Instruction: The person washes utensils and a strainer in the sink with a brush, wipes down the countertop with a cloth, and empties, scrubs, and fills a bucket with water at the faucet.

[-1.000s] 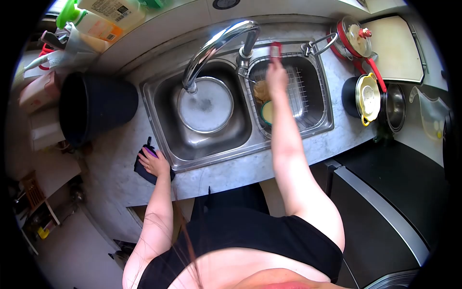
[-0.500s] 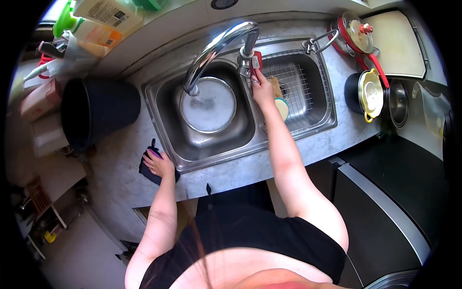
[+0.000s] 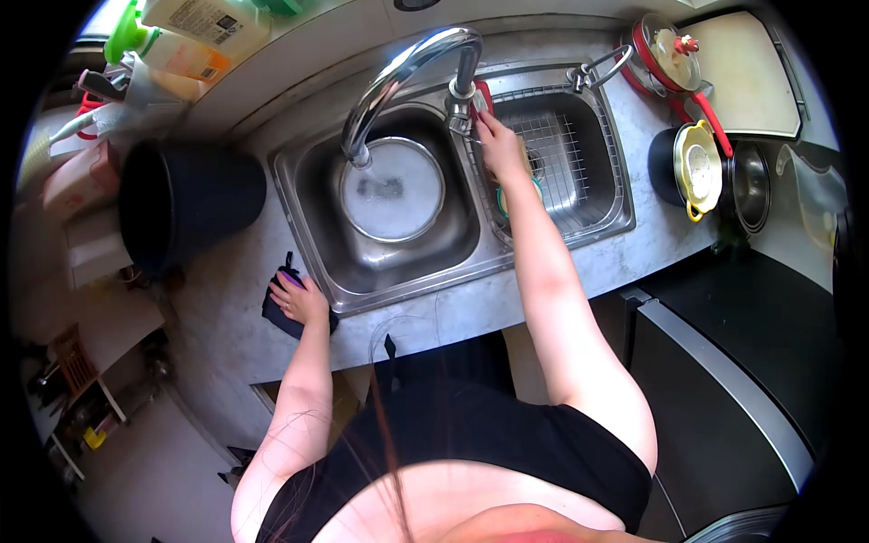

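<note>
My left hand (image 3: pixel 302 300) lies with its fingers spread on a black cloth (image 3: pixel 282 318) with a purple patch, on the counter left of the sink. My right hand (image 3: pixel 501 148) is closed on a red object (image 3: pixel 482 94) just behind the faucet base, at the back edge of the right basin. Under my right wrist, a round item with a green rim (image 3: pixel 537 187) and something brown lie partly hidden in the wire basket (image 3: pixel 567 154). A round metal lid or pan (image 3: pixel 393 190) sits in the left basin under the faucet (image 3: pixel 412 65).
A dark bucket (image 3: pixel 195 204) stands left of the sink. To the right are a red-rimmed lidded pan (image 3: pixel 668 59), a yellow colander (image 3: pixel 697 172), a metal bowl (image 3: pixel 750 187) and a cutting board (image 3: pixel 744 77). Bottles (image 3: pixel 210 23) stand at the back left.
My right hand has moved left with the red object, from over the right basin to beside the faucet base. My left hand stays on the black cloth.
</note>
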Demonstrator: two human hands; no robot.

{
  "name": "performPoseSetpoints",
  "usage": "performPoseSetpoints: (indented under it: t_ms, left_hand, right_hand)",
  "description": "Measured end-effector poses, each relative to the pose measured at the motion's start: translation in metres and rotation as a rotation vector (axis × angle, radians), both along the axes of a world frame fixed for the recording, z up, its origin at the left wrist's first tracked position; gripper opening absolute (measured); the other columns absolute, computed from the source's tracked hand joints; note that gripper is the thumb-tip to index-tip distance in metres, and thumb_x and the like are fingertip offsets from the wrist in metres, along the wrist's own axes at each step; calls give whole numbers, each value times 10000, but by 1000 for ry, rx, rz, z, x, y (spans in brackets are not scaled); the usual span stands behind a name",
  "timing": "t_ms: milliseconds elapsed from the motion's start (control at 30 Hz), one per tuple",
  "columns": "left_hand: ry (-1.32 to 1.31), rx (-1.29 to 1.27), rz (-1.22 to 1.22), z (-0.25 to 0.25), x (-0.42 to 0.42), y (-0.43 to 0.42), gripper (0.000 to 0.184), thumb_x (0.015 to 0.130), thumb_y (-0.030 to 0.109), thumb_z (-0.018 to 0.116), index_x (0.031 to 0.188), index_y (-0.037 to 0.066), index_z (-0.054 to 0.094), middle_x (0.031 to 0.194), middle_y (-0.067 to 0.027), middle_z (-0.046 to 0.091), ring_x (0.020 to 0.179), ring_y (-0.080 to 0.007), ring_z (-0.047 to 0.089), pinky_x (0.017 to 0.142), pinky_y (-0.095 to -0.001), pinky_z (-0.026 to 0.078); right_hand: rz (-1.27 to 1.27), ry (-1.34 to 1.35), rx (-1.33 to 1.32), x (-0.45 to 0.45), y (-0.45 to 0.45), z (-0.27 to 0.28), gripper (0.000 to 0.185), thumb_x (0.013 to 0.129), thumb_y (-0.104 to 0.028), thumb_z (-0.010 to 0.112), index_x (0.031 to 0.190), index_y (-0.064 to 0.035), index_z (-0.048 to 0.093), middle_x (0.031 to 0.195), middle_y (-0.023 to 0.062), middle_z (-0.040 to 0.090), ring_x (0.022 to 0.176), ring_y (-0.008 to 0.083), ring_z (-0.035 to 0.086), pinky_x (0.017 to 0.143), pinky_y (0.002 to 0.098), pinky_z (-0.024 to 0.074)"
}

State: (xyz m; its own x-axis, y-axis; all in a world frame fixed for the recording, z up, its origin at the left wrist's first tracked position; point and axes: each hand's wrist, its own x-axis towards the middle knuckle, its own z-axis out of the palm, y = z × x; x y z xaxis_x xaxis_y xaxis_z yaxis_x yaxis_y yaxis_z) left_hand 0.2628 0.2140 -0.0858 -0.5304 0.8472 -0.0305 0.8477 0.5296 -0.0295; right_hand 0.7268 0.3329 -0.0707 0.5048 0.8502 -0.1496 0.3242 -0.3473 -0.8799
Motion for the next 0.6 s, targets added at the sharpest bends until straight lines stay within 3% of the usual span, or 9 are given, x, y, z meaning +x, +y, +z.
performPoseSetpoints:
  t_ms: [33, 133, 233, 267, 300, 400, 533, 600]
  left_hand:
    - [-1, 6, -5, -4, -1, -1, 655, 889, 450, 484, 1462, 204, 284, 1522, -160, 234, 1398, -376, 207, 1073, -531, 271]
    - [14, 8, -22, -4, -4, -2, 646, 892, 442, 476, 1460, 201, 287, 1518, -162, 240, 1396, -378, 211, 1072, -533, 271]
    - [28, 2, -17, -2, 2, -1, 636, 893, 430, 469, 1458, 196, 293, 1515, -165, 246, 1392, -382, 219, 1070, -536, 273]
    - [24, 4, -16, -1, 3, -1, 634, 893, 427, 467, 1457, 194, 294, 1514, -166, 248, 1390, -384, 221, 1070, -537, 273]
    - [23, 2, -18, 1, 2, -1, 632, 893, 424, 465, 1456, 192, 295, 1513, -168, 249, 1389, -386, 223, 1069, -538, 272]
    - [-36, 1, 7, 6, 6, -1, 640, 894, 405, 471, 1461, 176, 281, 1531, -177, 204, 1402, -386, 189, 1094, -534, 222]
    - [-45, 5, -1, 6, 4, -1, 640, 891, 414, 476, 1458, 183, 287, 1528, -175, 212, 1406, -380, 183, 1095, -532, 220]
    - [-56, 8, 7, 11, 8, -1, 640, 890, 415, 476, 1457, 182, 289, 1526, -175, 217, 1405, -380, 185, 1094, -532, 221]
  right_hand:
    - [-16, 37, -64, -3, 7, 18, 342, 924, -239, 559, 1209, -59, 611, 1073, 250, 639, 1043, 329, 632, 868, 352, 482]
    - [-28, 105, 67, -16, -24, -27, 344, 921, -240, 560, 1208, -59, 613, 1060, 256, 644, 1042, 330, 633, 872, 348, 478]
    - [-1, 36, -8, -30, -47, -26, 337, 919, -228, 558, 1207, -62, 616, 1048, 256, 650, 1039, 320, 638, 870, 341, 479]
    - [-13, 135, -90, -21, -37, -14, 335, 916, -233, 564, 1198, -63, 624, 1055, 252, 648, 1035, 312, 642, 869, 342, 481]
    - [1, 17, 49, -10, -30, -26, 339, 916, -243, 569, 1195, -58, 622, 1063, 243, 647, 1031, 325, 639, 862, 347, 484]
    - [-43, -67, 13, -1, -7, -22, 350, 921, -269, 564, 1204, -70, 614, 1046, 239, 644, 1010, 365, 631, 844, 365, 490]
    - [25, -59, 99, -33, -59, -30, 346, 922, -316, 550, 1182, -104, 634, 966, 238, 656, 932, 402, 633, 800, 412, 505]
    - [71, -121, -121, -41, -88, 4, 340, 921, -326, 548, 1188, -134, 635, 958, 238, 656, 915, 411, 631, 787, 436, 506]
